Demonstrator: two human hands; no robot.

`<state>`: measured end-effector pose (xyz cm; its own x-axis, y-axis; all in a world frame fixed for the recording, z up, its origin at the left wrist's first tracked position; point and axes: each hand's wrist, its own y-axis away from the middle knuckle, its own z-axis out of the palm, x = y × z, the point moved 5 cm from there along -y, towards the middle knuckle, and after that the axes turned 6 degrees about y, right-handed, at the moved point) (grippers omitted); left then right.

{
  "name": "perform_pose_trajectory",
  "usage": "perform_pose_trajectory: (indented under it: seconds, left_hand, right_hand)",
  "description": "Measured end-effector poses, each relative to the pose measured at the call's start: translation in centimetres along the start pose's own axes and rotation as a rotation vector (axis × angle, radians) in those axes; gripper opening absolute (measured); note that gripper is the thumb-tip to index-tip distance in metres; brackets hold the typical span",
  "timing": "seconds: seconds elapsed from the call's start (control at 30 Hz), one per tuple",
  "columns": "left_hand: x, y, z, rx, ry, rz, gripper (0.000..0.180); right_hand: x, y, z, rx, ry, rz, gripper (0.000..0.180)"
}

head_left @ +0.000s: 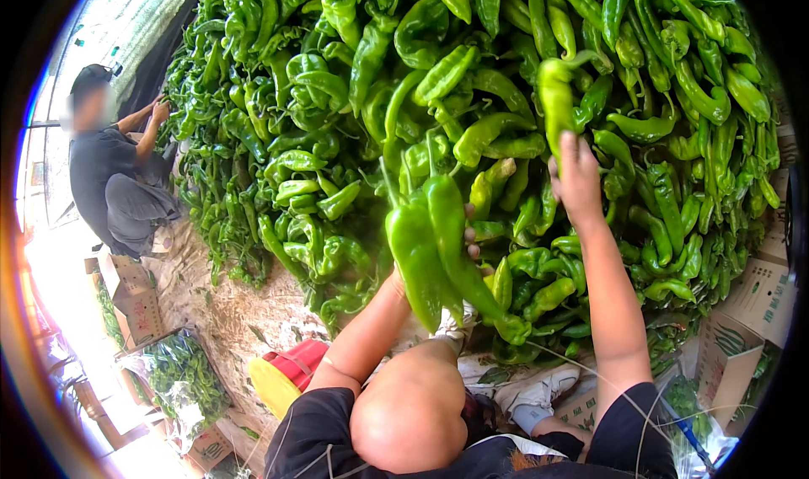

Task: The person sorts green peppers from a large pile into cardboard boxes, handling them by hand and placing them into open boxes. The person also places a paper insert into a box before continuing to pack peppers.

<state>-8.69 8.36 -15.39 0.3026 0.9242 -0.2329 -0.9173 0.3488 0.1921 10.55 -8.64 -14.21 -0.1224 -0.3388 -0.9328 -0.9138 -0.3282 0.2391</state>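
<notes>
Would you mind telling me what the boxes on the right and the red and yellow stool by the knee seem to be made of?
The boxes look like plain cardboard: matt, pale tan, with folded flaps and printed sides. The stool looks like moulded plastic: smooth, evenly coloured red and yellow with a slight sheen, though only part of it shows. The left hand holds two glossy green peppers.

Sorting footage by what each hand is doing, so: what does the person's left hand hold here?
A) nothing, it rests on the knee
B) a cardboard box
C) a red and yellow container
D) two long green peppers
D: the left hand grips two long green peppers hanging tips down, while the right hand lifts a single pepper over the pile.
</notes>
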Motion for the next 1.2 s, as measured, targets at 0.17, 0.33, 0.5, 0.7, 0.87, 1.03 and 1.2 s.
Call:
perform_pose_trajectory:
  seconds: [0.17, 0.33, 0.5, 0.7, 0.87, 1.03, 1.2]
  left_hand:
    - [-0.3, -1.8, -1.2, -0.098, -0.378, 0.068, 0.108]
    - [-1.3, -2.0, -2.4, 0.001, -0.352, -0.005, 0.1]
    - [-2.7, -2.4, -0.4, -0.128, -0.257, -0.026, 0.117]
    - [-2.9, -3.0, -2.4, -0.047, -0.326, -0.01, 0.118]
    - [-3.4, -2.4, -4.9, 0.022, -0.329, -0.035, 0.108]
    - [-3.9, -2.1, -5.2, -0.016, -0.374, -0.069, 0.093]
    - [-4.0, -1.9, -5.3, 0.02, -0.423, -0.077, 0.095]
  right_hand:
    - [0.5, 8.1, 0.2, -0.209, -0.772, 0.441, 0.037]
    - [3.8, 10.3, -1.2, -0.3, -1.446, 0.65, 0.033]
    - [5.7, 10.4, -2.0, -0.375, -1.495, 0.386, 0.033]
    - [6.7, 11.7, -3.3, -0.129, -1.233, 0.505, 0.04]
    - [8.8, 13.5, -6.1, 0.141, -0.514, 0.404, 0.047]
    - [9.1, 13.8, -7.4, 0.087, -0.401, 0.38, 0.054]
    - [8.7, 14.2, -7.2, 0.1, -0.185, 0.265, 0.05]
